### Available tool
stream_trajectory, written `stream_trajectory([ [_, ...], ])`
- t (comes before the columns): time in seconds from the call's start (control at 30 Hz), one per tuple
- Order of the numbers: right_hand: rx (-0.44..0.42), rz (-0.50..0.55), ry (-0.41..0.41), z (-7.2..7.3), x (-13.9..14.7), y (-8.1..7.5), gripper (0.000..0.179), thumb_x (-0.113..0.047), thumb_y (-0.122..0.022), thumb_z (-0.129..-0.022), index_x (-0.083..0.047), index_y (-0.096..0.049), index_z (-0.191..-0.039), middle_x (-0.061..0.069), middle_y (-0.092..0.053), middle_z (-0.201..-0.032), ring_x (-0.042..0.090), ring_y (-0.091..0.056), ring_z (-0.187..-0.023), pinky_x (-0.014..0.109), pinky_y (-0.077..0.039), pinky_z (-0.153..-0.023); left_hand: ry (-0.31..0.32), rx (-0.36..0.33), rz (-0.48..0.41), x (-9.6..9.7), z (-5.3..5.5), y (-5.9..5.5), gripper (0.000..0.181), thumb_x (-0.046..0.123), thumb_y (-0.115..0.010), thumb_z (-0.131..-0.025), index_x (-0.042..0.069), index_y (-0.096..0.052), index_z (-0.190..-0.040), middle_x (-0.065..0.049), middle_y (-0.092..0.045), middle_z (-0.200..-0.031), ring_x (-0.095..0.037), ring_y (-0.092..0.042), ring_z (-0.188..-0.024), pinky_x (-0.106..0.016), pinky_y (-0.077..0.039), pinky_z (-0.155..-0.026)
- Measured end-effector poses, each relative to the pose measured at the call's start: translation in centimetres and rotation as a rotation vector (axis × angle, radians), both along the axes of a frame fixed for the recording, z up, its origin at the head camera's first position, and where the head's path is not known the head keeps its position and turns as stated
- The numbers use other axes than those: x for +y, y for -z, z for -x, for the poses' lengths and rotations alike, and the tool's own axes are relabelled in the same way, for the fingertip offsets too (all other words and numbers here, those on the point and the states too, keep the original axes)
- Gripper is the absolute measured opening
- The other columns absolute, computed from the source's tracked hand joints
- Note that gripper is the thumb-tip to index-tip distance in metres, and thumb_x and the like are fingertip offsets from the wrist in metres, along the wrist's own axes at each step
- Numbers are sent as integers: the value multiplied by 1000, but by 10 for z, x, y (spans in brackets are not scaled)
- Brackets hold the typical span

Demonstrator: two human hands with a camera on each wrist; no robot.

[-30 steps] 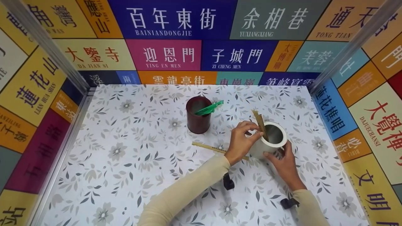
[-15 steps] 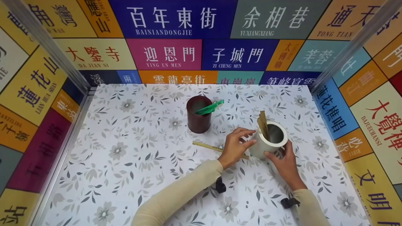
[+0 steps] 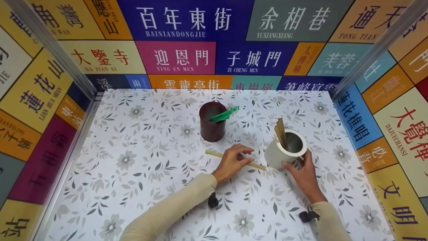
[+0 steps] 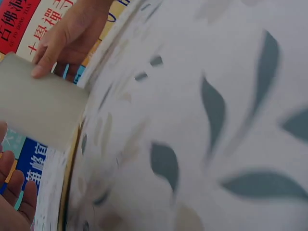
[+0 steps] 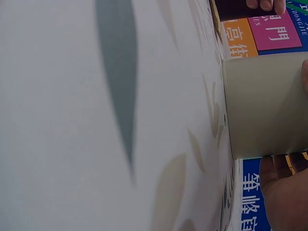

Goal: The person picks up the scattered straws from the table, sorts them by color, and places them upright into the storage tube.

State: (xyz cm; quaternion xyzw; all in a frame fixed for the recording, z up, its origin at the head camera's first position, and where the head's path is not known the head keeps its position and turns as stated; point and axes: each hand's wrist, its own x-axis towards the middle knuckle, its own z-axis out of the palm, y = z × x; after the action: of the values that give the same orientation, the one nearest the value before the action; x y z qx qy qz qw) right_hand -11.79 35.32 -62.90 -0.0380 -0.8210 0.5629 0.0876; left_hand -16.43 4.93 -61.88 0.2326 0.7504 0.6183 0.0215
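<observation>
Floral table [image 3: 133, 174] bears two cups [image 3: 212, 121], one stick [image 3: 219, 155].

Pale wooden stick [image 3: 220, 155] flat on table beside white cup [image 3: 279, 155]; cup upright, two sticks [image 3: 281, 133] inside.

Dark red cup [image 3: 212, 122] with green stick [image 3: 223, 115]

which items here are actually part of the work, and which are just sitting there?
In the work:
left hand, over the loose wooden stick on the table
right hand, holding the white cup
wooden sticks standing in that cup

Just sitting there:
dark red cup
green clip in it
</observation>
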Motion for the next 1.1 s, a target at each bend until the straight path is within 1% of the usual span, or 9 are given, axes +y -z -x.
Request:
stream_trajectory([
  [0.13, 0, -2, -11, -1, 1, -2, 94, -1, -88, -93, -7, -32, -169, 8, -44, -165, 9, -40, -150, 21, -35, -124, -4, 4, 30, -16, 1, 6, 27, 6, -85, -98, -3, -79, -123, -18, -75, -115, -38, -72, -106, -48, -63, -93],
  [0.2, 3, 11, -22, -2, 2, -2, 95, -4, -89, -93, -9, -32, -170, 6, -44, -165, 13, -40, -152, 28, -35, -126, -9, 27, 47, -24, 2, 9, 26, 4, -85, -97, -4, -79, -122, -18, -76, -115, -38, -72, -105, -50, -62, -93],
  [0.3, -3, 16, -34, -3, 2, -5, 96, -6, -89, -94, -10, -31, -171, 7, -43, -167, 20, -39, -155, 38, -34, -129, -18, 62, 83, -33, 2, 13, 26, 4, -86, -96, -3, -80, -121, -13, -77, -116, -32, -70, -108, -47, -61, -95],
  [0.43, -5, 28, -34, -4, 2, -5, 95, -6, -88, -94, -11, -32, -171, 8, -44, -166, 20, -40, -154, 31, -36, -126, -8, 110, 163, -42, 2, 18, 25, 10, -86, -97, 0, -81, -121, -8, -77, -117, -22, -67, -113, -38, -57, -101],
  [0.53, -3, 30, -31, -3, 1, -4, 95, -5, -88, -94, -10, -32, -170, 8, -44, -165, 18, -41, -153, 23, -36, -123, 17, 157, 222, -48, 2, 21, 23, 12, -84, -99, 3, -82, -121, -5, -76, -118, -19, -64, -116, -34, -54, -103],
  [0.73, -1, 29, -22, -1, 2, -1, 95, -3, -89, -93, -9, -32, -170, 9, -45, -166, 19, -41, -153, 21, -36, -122, 37, 285, 286, -56, 9, 25, 22, 14, -85, -99, 6, -82, -119, -4, -72, -118, -21, -61, -118, -35, -52, -107],
  [0.87, 5, 30, -17, 0, 1, -1, 95, -2, -89, -92, -8, -33, -169, 10, -46, -165, 22, -42, -154, 19, -35, -121, 59, 328, 369, -60, 15, 28, 23, 16, -85, -99, 7, -83, -120, -4, -74, -118, -23, -61, -118, -37, -51, -108],
  [0.97, 3, 30, -12, 0, 1, -1, 95, -2, -89, -92, -8, -33, -169, 10, -46, -165, 23, -41, -154, 22, -35, -123, 74, 351, 454, -63, 18, 30, 24, 20, -84, -99, 9, -83, -121, -4, -75, -117, -23, -62, -118, -40, -49, -107],
  [1.1, -20, 45, -7, -2, 1, -2, 97, -2, -89, -92, -9, -32, -170, 10, -46, -164, 24, -41, -154, 37, -33, -129, 67, 362, 518, -65, 21, 34, 22, 24, -82, -101, 14, -85, -120, -1, -75, -117, -21, -62, -117, -41, -48, -105],
])
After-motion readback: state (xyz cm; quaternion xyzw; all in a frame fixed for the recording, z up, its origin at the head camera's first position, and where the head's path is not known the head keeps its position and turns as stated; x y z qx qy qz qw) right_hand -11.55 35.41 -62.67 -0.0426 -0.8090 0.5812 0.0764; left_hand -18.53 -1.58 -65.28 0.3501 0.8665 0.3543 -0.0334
